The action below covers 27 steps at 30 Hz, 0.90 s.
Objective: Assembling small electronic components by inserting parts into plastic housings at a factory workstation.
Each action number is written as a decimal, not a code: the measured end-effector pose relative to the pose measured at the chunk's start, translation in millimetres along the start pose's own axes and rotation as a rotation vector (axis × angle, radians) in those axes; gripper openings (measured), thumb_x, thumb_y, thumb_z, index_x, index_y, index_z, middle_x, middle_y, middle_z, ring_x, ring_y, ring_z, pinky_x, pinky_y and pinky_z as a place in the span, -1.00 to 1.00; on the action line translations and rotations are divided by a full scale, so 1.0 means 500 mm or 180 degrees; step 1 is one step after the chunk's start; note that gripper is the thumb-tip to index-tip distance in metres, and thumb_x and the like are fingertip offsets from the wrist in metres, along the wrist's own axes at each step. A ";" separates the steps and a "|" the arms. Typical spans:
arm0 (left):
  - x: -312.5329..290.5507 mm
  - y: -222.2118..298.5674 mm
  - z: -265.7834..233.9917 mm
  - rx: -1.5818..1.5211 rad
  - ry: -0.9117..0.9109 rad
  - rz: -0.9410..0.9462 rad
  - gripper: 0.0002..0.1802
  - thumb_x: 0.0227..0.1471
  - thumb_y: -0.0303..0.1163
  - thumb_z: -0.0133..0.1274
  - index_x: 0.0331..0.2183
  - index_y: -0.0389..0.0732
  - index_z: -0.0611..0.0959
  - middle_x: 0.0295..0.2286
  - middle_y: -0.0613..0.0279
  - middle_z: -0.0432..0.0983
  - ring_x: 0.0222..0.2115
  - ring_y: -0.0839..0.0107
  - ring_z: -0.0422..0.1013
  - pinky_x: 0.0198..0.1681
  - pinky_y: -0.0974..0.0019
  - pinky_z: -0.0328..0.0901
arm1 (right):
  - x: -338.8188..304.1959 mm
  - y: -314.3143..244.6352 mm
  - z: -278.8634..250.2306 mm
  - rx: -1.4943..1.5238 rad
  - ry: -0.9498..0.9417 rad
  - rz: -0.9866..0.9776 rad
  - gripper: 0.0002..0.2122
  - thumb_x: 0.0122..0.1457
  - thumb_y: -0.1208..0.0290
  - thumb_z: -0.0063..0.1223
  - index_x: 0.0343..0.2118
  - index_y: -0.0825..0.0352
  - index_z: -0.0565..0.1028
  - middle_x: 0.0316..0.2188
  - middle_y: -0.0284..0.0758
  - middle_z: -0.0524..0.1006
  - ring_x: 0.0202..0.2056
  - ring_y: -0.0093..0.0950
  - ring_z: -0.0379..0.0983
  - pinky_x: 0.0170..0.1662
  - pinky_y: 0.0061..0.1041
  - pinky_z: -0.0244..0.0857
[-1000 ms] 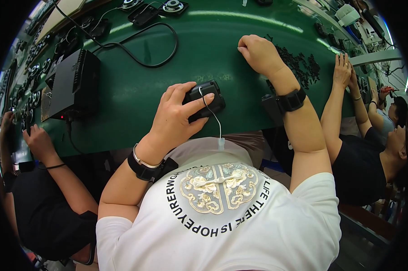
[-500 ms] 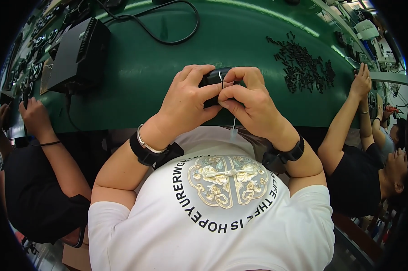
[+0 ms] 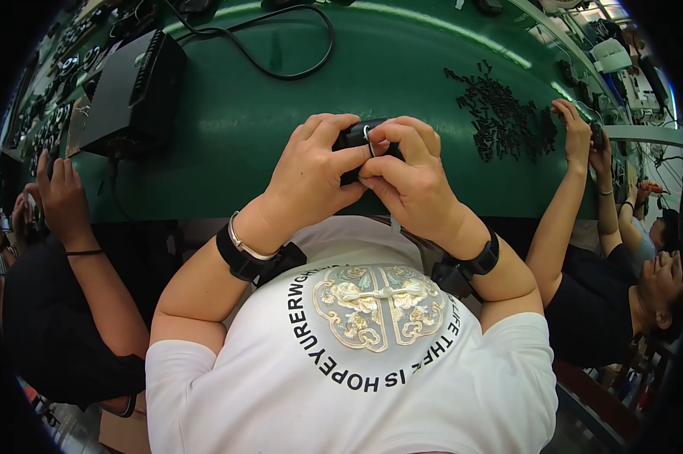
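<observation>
In front of my chest, just over the near part of the green table, a small black casing [image 3: 349, 138] is held between both hands. My left hand [image 3: 307, 170] is closed round its left side, thumb pressed against the near face. At its right side my right hand [image 3: 417, 170] is closed, thumb and fingertips pinching a thin black-and-white cable [image 3: 367, 132] that loops over the casing. Below the right hand a bit of a pale connector [image 3: 394, 225] shows. My fingers hide most of the casing.
A large black box-shaped unit [image 3: 133, 94] stands at the left, and a black cord [image 3: 311, 73] loops across the far green table [image 3: 281, 98]. Many small black pieces [image 3: 508, 113] lie heaped at right. Co-workers' hands appear at left [image 3: 61, 197] and right [image 3: 577, 140].
My right fingers have shifted on the thin cable, and its hanging end with the connector is now mostly hidden. The co-worker's hand at right has reached toward the heap; the left co-worker's hand has risen.
</observation>
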<state>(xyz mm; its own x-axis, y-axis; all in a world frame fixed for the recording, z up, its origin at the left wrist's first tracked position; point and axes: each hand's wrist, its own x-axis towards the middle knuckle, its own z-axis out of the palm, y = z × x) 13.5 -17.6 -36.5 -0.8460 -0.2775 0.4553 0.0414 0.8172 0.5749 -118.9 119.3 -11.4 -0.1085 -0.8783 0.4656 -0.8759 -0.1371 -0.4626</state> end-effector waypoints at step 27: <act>0.002 0.007 -0.003 -0.0039 -0.0180 -0.0118 -0.40 -0.35 -0.42 0.37 -0.11 0.09 0.70 -0.06 0.01 0.44 -0.05 0.03 0.36 0.02 0.05 0.29 | 0.073 0.323 -0.132 -0.0946 -0.0111 0.0838 -0.85 0.05 0.45 0.24 -0.33 0.37 0.58 -0.40 -0.30 0.54 -0.35 -0.43 0.48 -0.24 -0.53 0.35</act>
<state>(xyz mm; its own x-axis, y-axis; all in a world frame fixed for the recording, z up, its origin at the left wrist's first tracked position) 13.7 -16.0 -33.2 -0.8758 -0.2782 0.3945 0.0157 0.8005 0.5992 -295.3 95.1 -19.5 -0.3361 -0.8814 0.3320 -0.9186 0.2290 -0.3219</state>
